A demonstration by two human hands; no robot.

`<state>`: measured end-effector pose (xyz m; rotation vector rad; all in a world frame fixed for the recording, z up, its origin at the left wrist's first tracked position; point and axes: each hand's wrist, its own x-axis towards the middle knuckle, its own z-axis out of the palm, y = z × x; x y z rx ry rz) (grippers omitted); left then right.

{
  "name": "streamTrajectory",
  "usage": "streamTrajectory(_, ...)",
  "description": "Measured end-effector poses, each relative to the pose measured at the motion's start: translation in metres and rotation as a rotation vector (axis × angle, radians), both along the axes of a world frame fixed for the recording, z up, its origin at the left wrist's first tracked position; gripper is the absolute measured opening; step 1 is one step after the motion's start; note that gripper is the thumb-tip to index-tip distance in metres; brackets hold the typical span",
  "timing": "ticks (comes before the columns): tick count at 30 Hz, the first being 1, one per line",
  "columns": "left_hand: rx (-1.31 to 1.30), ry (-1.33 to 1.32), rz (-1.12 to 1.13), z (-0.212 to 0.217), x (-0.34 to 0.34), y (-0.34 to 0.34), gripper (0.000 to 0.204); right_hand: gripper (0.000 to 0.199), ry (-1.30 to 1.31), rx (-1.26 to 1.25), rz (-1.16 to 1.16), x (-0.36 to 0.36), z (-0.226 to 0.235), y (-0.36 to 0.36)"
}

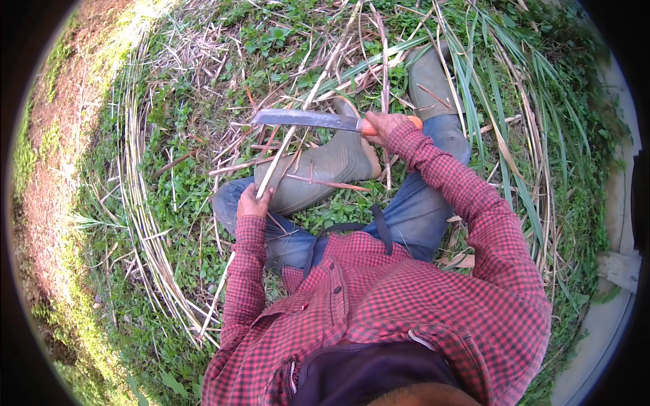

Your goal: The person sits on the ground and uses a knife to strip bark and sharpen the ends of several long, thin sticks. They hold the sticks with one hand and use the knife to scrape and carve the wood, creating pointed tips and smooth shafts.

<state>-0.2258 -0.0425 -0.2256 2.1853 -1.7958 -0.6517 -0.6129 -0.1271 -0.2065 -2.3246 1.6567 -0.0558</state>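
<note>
My left hand (254, 202) is closed around the lower end of a long pale stalk (326, 73), near my bent left knee. The stalk slants away toward the far middle. In my right hand (388, 127) is a machete (308, 118), gripped by its orange handle. Its grey blade points left and crosses the stalk; whether the edge touches it I cannot tell. Below the blade lies my olive rubber boot (318, 169), with strips of dry stalk resting on it.
Several long trimmed stalks (128, 162) lie in a bundle along the left. Uncut stalks with green leaves (528, 135) lie on the right. Dry peelings (203, 57) litter the grass ahead. My other boot (430, 84) stretches out at the far right, and a pale edge (602, 338) borders the grass.
</note>
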Motion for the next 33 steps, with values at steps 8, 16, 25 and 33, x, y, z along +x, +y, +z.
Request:
streamTrajectory(8, 0.272, 0.682, 0.178, 0.040, 0.041, 0.029, 0.018, 0.047, 0.004, -0.059, -0.289, -0.023, 0.020, -0.064)
streamTrajectory(16, 0.430, 1.306, 0.204, 0.055, 0.004, -0.009, 0.025, 0.048, -0.355, 0.038, -0.326, 0.058, 0.016, -0.002)
streamTrajectory(25, 0.327, 0.999, 0.124, -0.005, 0.017, 0.010, 0.026, 0.049, -0.385, 0.311, -0.104, 0.094, -0.008, 0.051)
streamTrajectory(33, -0.549, 0.454, 0.325, 0.010, -0.001, -0.013, 0.021, 0.053, -0.318, 0.432, -0.127, 0.082, 0.009, 0.068)
